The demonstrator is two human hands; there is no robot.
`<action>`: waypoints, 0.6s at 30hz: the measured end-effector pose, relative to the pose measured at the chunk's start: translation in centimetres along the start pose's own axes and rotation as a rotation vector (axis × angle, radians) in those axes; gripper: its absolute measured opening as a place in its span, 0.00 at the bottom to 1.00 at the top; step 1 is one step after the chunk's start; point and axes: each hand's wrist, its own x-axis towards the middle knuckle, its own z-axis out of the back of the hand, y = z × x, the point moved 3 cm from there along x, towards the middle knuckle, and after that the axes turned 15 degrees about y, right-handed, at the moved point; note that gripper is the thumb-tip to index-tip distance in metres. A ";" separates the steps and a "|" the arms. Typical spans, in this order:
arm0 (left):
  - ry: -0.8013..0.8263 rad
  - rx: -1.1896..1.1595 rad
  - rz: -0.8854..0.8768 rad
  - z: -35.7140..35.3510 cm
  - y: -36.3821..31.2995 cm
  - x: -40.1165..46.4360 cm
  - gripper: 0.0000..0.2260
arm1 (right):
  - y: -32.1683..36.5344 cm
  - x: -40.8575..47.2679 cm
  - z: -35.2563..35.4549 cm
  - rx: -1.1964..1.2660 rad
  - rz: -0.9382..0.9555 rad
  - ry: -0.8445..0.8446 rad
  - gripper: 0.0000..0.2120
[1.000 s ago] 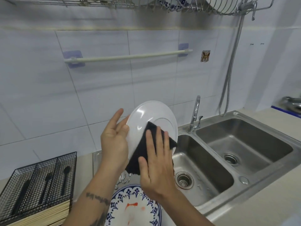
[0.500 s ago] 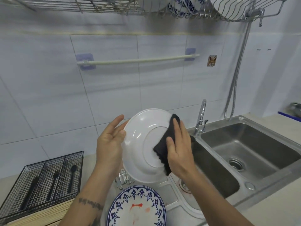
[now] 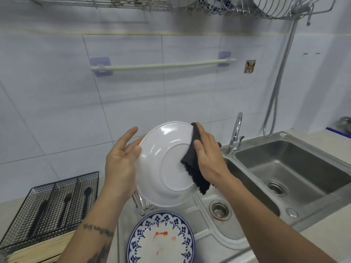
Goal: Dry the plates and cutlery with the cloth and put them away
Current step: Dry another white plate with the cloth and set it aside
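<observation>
Both hands work the white plate (image 3: 167, 164) over the sink (image 3: 256, 188): left hand (image 3: 121, 160) steadies its rim, fingers straight, while right hand (image 3: 209, 158) presses the dark cloth (image 3: 193, 168) flat (probably its underside).

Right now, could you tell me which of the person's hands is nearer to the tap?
The right hand. It presses the dark cloth on the white plate, just left of the tap. The left hand holds the plate's far edge, farther away.

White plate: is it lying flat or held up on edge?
On edge: the white plate stands tilted between both hands, underside towards the camera.
</observation>
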 end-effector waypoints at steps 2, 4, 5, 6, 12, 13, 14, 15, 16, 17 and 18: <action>0.000 0.082 -0.008 1.1 -0.1 0.2 0.22 | -0.3 -0.6 -0.6 0.108 -0.001 0.029 0.24; -0.023 0.179 -0.014 2.0 0.0 0.5 0.23 | -0.2 -1.2 -1.0 0.190 0.016 -0.014 0.24; -0.048 0.211 -0.013 2.3 0.1 0.7 0.23 | 0.0 -1.4 -1.1 0.211 0.037 -0.045 0.24; -0.079 0.226 -0.016 2.7 0.3 1.0 0.22 | 0.3 -1.7 -1.3 0.227 0.066 -0.075 0.23; -0.323 0.010 -0.047 2.2 2.4 1.7 0.16 | 2.1 -3.0 -1.9 0.155 0.257 -0.168 0.23; -0.356 -0.085 -0.015 1.9 3.0 1.8 0.13 | 2.3 -3.3 -2.0 0.110 0.294 -0.160 0.22; -0.380 -0.178 0.030 1.6 3.4 1.9 0.11 | 2.3 -3.6 -2.2 0.064 0.332 -0.141 0.21; -0.404 -0.259 0.083 1.4 3.9 1.9 0.11 | 2.2 -4.0 -2.4 0.017 0.371 -0.114 0.19; -0.428 -0.319 0.143 1.4 4.3 1.9 0.13 | 2.0 -4.3 -2.6 -0.025 0.407 -0.083 0.18; -0.452 -0.354 0.204 1.4 4.6 1.8 0.18 | 1.7 -4.7 -2.6 -0.056 0.436 -0.053 0.16; -0.477 -0.370 0.261 1.4 4.9 1.5 0.24 | 1.3 -5.0 -2.6 -0.074 0.457 -0.023 0.15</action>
